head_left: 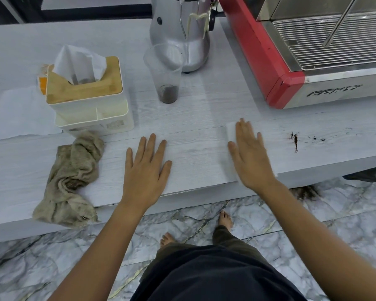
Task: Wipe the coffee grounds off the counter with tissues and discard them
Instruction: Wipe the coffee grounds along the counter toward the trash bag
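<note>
While left hand lies flat, right hand presses tissue

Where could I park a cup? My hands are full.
Bare counter lies between the plastic cup and both hands, left hand and right hand. Crowded left: tissue box, rag. Coffee grounds right.

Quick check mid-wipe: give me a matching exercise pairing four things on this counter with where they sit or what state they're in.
1. white tissue
2. clear plastic cup
3. crumpled beige rag
4. dark coffee grounds

A. left of the left hand
B. under the right hand
C. scattered right of the right hand
D. upright, grounds at its bottom

Pairs: 1-B, 2-D, 3-A, 4-C
</note>
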